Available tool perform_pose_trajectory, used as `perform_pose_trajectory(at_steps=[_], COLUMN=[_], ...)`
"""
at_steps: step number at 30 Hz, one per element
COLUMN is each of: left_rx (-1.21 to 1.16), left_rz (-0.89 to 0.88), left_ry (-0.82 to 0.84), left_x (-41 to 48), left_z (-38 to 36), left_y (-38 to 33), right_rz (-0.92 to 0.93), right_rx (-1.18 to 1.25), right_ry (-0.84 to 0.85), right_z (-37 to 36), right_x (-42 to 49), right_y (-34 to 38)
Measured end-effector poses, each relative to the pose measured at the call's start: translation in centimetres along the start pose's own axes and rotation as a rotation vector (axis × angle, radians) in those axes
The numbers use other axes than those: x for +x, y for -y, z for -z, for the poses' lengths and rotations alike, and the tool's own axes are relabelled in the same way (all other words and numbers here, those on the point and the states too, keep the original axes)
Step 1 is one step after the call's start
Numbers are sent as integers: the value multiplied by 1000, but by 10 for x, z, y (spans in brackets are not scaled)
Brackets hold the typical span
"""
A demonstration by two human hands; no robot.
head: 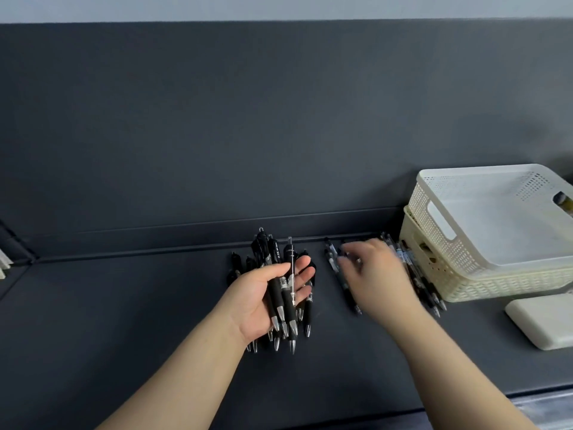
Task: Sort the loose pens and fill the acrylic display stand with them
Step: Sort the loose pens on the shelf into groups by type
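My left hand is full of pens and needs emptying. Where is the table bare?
Barest: the table left of the left hand, up to the back ledge, and the front strip between the forearms. Crowded: loose pens under the right hand, against the stacked baskets, with a white slab in front.

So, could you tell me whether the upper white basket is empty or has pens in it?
Empty, as far as shows: the upper basket has a bare white floor with nothing lying inside.
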State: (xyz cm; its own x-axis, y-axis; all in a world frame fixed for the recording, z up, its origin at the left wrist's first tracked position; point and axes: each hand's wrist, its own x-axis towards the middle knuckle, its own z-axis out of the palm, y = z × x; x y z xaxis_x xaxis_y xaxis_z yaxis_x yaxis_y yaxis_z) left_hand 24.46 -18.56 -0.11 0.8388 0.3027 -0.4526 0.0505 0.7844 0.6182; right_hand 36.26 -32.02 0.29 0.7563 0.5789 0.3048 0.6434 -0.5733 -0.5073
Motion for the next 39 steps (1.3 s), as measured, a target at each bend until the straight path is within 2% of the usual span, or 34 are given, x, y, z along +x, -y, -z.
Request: perform_pose_trajectory(at_steps=[3,9,14,17,22,25,28,31,34,36,39], left_rx=[29,36,44,117,355,527,614,680,735,803,757], left_rz=[10,-109,-111,-105,-205,-220,-267,-298,-260,-232,-195], left_ry=[14,-18,-6,-82,-386,-447,-430,-459,-541,-535,-500], left_x=[-1,-6,-13,-15,-12,-8,-2,-6,-2,4,4], left_z=[-1,3,14,24,42,48,55,58,67,76,66], left_y=[1,-2,-8,-12,-22,-22,-16,-12,-6,-3,-6], right_rz=[-30,-126,-275,-228,-141,-96,-104,-123,-222,-272,-285], right_rx=[372,565,918,799,407,225,106,63,71,90,116], right_ry=[246,290,379,415,405,409,422,405,444,487,504], right_z=[-14,-38,-45,-45,-48,-52,-53,-55,-59,-62,-67], right_x=[-18,-26,-23,-18,1,5,0,-8,-11,-11,-7], right_y=[35,42,46,47,45,50,50,42,36,35,34])
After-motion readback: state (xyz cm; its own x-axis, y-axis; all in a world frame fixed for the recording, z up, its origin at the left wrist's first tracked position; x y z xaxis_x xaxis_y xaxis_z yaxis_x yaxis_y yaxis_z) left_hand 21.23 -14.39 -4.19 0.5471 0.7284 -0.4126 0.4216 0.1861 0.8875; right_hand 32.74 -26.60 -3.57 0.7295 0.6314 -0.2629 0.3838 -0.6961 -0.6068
